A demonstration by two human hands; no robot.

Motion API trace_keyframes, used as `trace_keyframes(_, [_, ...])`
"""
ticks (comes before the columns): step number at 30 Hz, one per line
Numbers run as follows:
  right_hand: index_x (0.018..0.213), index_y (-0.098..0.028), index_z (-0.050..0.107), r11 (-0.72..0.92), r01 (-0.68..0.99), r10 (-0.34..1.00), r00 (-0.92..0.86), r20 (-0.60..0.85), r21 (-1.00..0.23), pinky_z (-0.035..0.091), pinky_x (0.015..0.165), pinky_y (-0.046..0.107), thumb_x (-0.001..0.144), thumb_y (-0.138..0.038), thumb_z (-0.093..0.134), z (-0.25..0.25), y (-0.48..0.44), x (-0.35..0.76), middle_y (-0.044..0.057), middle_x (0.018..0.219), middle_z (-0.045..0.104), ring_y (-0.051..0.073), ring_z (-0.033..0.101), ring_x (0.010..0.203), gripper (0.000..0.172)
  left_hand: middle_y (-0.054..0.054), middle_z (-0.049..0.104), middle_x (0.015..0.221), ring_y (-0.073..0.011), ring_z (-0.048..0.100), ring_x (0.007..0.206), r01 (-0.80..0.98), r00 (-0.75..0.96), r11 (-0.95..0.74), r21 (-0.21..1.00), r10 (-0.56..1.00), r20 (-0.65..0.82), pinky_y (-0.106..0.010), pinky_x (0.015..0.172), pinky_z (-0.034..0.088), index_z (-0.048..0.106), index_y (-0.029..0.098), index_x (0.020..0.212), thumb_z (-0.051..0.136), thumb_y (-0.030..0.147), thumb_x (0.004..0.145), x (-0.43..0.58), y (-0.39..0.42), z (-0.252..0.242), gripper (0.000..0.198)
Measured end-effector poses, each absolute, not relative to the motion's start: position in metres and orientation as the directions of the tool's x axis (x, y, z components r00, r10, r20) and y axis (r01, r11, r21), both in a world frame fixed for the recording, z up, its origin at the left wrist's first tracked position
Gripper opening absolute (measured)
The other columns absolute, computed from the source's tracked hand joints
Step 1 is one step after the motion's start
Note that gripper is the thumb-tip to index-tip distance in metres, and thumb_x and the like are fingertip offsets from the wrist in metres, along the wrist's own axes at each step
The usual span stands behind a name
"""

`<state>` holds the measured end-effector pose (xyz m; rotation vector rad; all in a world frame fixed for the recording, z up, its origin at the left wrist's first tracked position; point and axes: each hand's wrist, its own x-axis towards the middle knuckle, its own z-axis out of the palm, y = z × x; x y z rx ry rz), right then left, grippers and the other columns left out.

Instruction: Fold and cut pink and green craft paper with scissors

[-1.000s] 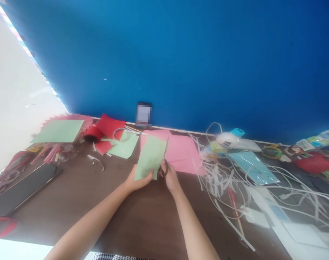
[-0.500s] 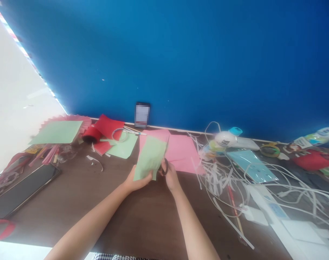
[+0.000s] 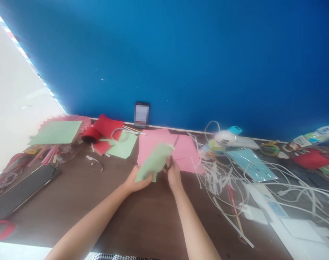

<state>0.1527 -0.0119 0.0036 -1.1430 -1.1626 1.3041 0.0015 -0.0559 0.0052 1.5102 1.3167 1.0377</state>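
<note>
My left hand grips the lower edge of a pale green sheet of paper, thumb in front of it. The sheet is tilted to the right, and its upper part is blurred. Just right of it, my right hand is closed on dark-handled scissors. Their blades point up and away at the sheet's right edge; whether they touch the paper I cannot tell. Beneath and behind both hands lie sheets of pink paper on the brown table.
To the left are a phone, red paper, a tape roll and more green paper. On the right lie white paper strips, tangled cables, a glue bottle and a blue packet. A blue wall rises behind.
The green sheet has tipped over to the right and its top has dropped, uncovering more pink paper. My right hand with the scissors has shifted slightly right; my left hand has barely moved.
</note>
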Motion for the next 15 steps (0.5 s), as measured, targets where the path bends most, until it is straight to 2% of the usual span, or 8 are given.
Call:
trace_keyframes(3, [0.066,-0.019,0.044,-0.008,-0.135,0.994,0.108,-0.023,-0.991,0.025,0.040,0.020,0.077,-0.065,0.040,0.0019,-0.0070,0.1566,-0.004,0.052,0.040,0.008,0.034,0.044,0.048,0.005,0.051,0.042,-0.0086,0.048,0.035,0.232,0.086,-0.031,0.972,0.996,0.011,-0.018,0.037,0.038,0.053,0.018,0.061,0.050,0.020,0.070,-0.0010,-0.0517,0.0071,0.009])
trace_keyframes(5, [0.071,-0.018,0.046,0.015,-0.184,0.989,0.146,-0.012,-0.983,0.023,0.038,0.019,0.077,-0.067,0.036,0.0011,-0.0048,0.1576,-0.003,0.055,0.047,0.007,0.035,0.042,0.050,0.005,0.051,0.042,-0.0090,0.048,0.034,0.176,0.034,0.037,0.984,0.998,-0.043,-0.018,0.036,0.038,0.055,0.017,0.066,0.051,0.023,0.071,-0.0027,-0.0489,0.0073,0.008])
trace_keyframes(10, [0.078,-0.017,0.050,-0.011,-0.206,0.996,0.086,-0.029,-0.978,0.023,0.037,0.019,0.077,-0.065,0.039,-0.0010,-0.0045,0.1554,0.001,0.062,0.058,0.007,0.039,0.041,0.049,0.002,0.051,0.040,-0.0080,0.046,0.034,0.189,-0.022,0.144,0.971,0.990,-0.142,-0.020,0.040,0.040,0.049,0.017,0.051,0.050,0.035,0.075,-0.0036,-0.0477,0.0048,0.030])
trace_keyframes(15, [0.081,-0.017,0.052,-0.038,-0.139,0.999,-0.017,-0.036,-0.989,0.024,0.038,0.019,0.077,-0.063,0.042,-0.0039,-0.0071,0.1560,0.001,0.064,0.058,0.007,0.039,0.042,0.047,0.002,0.051,0.040,-0.0086,0.047,0.036,0.178,-0.010,0.152,0.972,0.988,-0.152,-0.021,0.044,0.042,0.051,0.017,0.051,0.049,0.043,0.076,-0.0023,-0.0496,0.0040,0.036])
